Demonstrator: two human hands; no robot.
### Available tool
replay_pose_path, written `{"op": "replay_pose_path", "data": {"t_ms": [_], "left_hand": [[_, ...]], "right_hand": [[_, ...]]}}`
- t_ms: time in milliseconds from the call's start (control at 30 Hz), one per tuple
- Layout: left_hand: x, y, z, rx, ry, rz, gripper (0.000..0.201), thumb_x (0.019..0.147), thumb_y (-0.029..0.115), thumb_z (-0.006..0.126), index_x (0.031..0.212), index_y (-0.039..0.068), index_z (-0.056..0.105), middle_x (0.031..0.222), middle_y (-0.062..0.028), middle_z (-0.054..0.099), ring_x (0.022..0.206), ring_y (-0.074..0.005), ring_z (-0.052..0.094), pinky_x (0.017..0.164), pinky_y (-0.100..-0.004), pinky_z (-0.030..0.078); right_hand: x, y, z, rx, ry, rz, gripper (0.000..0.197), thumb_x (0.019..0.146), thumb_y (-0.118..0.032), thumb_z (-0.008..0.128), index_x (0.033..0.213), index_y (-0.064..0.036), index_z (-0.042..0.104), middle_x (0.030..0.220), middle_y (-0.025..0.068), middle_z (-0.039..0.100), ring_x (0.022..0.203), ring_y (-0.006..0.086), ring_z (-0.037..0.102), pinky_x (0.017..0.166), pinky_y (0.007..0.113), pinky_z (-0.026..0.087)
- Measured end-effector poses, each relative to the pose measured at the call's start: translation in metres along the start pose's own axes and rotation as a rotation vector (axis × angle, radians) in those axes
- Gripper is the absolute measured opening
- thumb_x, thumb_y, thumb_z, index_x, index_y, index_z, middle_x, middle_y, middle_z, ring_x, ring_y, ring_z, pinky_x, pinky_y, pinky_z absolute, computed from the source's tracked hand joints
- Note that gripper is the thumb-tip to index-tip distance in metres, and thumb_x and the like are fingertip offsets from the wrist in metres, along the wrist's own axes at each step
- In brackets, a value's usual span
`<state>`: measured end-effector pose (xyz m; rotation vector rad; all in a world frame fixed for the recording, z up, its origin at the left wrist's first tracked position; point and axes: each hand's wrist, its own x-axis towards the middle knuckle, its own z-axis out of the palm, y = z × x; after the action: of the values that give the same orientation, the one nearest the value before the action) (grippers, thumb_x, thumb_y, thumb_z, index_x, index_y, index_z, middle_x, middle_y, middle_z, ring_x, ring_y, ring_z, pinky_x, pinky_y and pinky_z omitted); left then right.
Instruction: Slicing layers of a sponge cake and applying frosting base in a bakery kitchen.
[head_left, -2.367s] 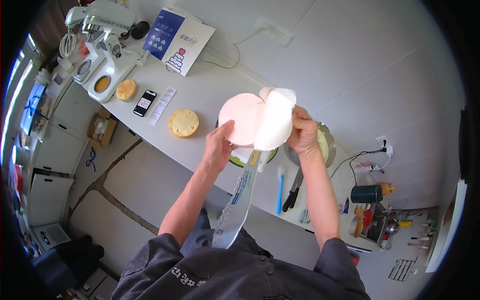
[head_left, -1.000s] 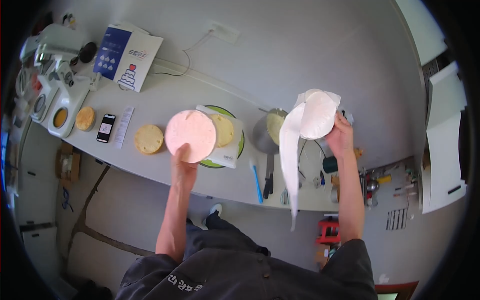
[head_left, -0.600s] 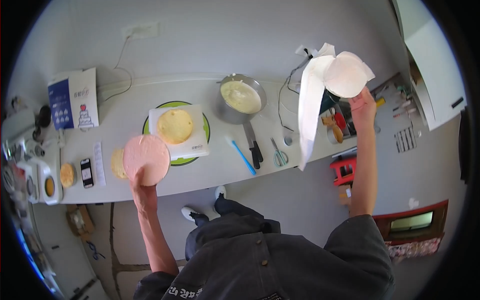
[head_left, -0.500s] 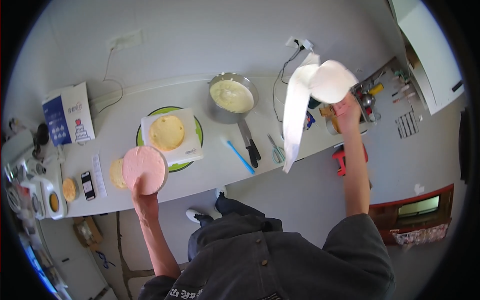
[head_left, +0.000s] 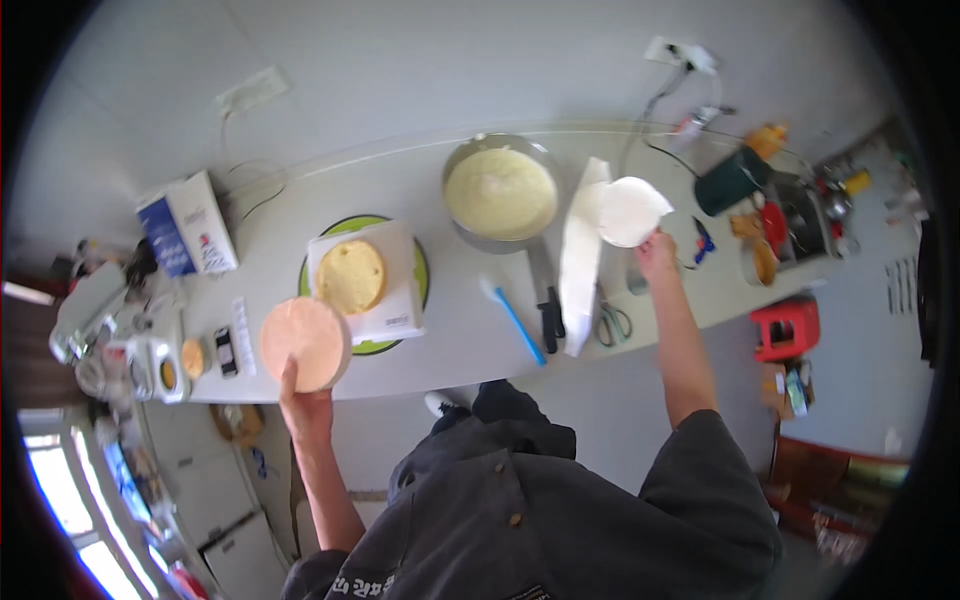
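My left hand [head_left: 306, 408] holds up a flat pink disc [head_left: 305, 345], smooth and thick like a mousse cake layer, its thumb lying on the face. Behind the disc, a round yellow sponge cake layer [head_left: 350, 277] lies on a square white board [head_left: 398, 265] over a green-rimmed round base [head_left: 422, 290]. My right hand [head_left: 657, 255] is closed on white lining paper: a round sheet [head_left: 632, 210] and a long strip [head_left: 582, 265] hanging beside it over the counter. A metal bowl [head_left: 548, 160] with pale cream [head_left: 500, 190] stands between the cake and the paper.
Near the counter's front edge lie a blue-handled spatula [head_left: 520, 328], black-handled knives [head_left: 552, 320] and scissors [head_left: 614, 324]. A phone [head_left: 226, 352] and a white mixer [head_left: 95, 305] are at left. To the right are a dark green canister [head_left: 733, 182] and a sink [head_left: 800, 220].
My right hand has brought the paper leftward and down over the counter, near the bowl and knives. My left hand still holds the pink disc beside the cake. The view has shifted.
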<state>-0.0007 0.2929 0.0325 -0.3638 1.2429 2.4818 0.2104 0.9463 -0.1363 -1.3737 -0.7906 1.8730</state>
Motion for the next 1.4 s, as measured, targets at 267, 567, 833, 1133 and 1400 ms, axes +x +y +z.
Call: {"op": "replay_pose_path", "data": {"t_ms": [267, 567, 833, 1133, 1400], "left_hand": [[0.007, -0.035, 0.056, -0.052, 0.095, -0.049, 0.071, 0.092, 0.018, 0.072, 0.151, 0.003, 0.036, 0.14, -0.0162, 0.058, 0.124, -0.029, 0.062, 0.101, -0.0434, 0.056], [0.022, -0.041, 0.073, 0.034, 0.108, -0.046, 0.067, 0.092, 0.023, 0.073, 0.148, 0.004, 0.04, 0.136, -0.0133, 0.06, 0.12, -0.0255, 0.064, 0.094, -0.0368, 0.057], [0.069, -0.038, 0.061, 0.137, -0.012, -0.132, 0.067, 0.094, 0.028, 0.071, 0.146, -0.002, 0.042, 0.134, -0.0151, 0.062, 0.117, -0.0231, 0.066, 0.095, -0.0356, 0.056], [0.071, -0.025, 0.043, 0.177, -0.17, -0.236, 0.068, 0.091, 0.024, 0.074, 0.143, -0.007, 0.043, 0.135, -0.0166, 0.06, 0.121, -0.0258, 0.062, 0.102, -0.0418, 0.052], [0.083, -0.012, 0.022, 0.099, -0.237, -0.458, 0.06, 0.094, 0.037, 0.071, 0.134, -0.005, 0.055, 0.121, -0.0127, 0.065, 0.112, -0.0244, 0.062, 0.1, -0.0429, 0.05]], "right_hand": [[0.129, -0.001, -0.025, -0.754, 0.276, -0.301, 0.043, 0.101, -0.02, 0.048, 0.142, -0.008, 0.055, 0.126, 0.0106, 0.066, 0.114, 0.0236, 0.063, 0.098, 0.045, 0.049], [-0.108, 0.027, 0.052, -0.548, -0.339, -0.498, 0.035, 0.105, -0.016, 0.052, 0.138, -0.005, 0.059, 0.099, 0.004, 0.065, 0.068, 0.0071, 0.054, 0.059, 0.023, 0.046], [-0.258, 0.125, 0.18, -0.76, -1.055, -0.043, 0.047, 0.104, -0.033, 0.058, 0.142, -0.0059, 0.058, 0.108, 0.0093, 0.072, 0.084, 0.0124, 0.064, 0.069, 0.028, 0.053], [-0.31, 0.139, 0.279, -0.723, -1.211, 0.328, 0.059, 0.094, -0.038, 0.071, 0.137, 0.001, 0.059, 0.12, 0.0085, 0.069, 0.107, 0.0178, 0.064, 0.091, 0.032, 0.051], [-0.323, 0.15, 0.257, -0.62, -0.911, 0.281, 0.058, 0.092, -0.029, 0.071, 0.134, 0.0076, 0.055, 0.123, 0.0123, 0.066, 0.113, 0.0203, 0.062, 0.102, 0.037, 0.045]]}}
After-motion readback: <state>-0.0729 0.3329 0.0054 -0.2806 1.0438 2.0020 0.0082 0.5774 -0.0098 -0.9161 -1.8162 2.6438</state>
